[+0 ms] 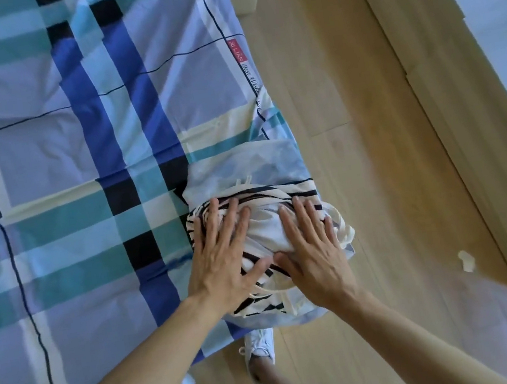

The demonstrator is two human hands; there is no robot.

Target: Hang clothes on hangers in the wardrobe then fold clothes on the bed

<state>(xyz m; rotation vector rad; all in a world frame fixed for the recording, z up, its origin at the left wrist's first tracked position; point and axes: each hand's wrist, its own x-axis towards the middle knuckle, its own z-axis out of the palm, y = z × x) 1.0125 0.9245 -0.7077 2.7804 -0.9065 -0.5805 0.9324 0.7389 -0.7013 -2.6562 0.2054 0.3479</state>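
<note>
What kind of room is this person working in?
Probably a bedroom in a home: a plaid-covered bed, a striped garment lying at its edge, and a wooden floor alongside.

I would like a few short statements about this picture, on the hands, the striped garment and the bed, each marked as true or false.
1. The left hand and the right hand press flat on the striped garment. True.
2. The striped garment lies in the middle of the bed. False: it lies at the bed's corner, beside the floor.
3. A light blue cloth lies under the striped garment. True.
4. The right hand holds a hanger. False: its fingers are straight and hold nothing.
5. The person is barefoot. False: a white shoe shows below the bed.
</note>
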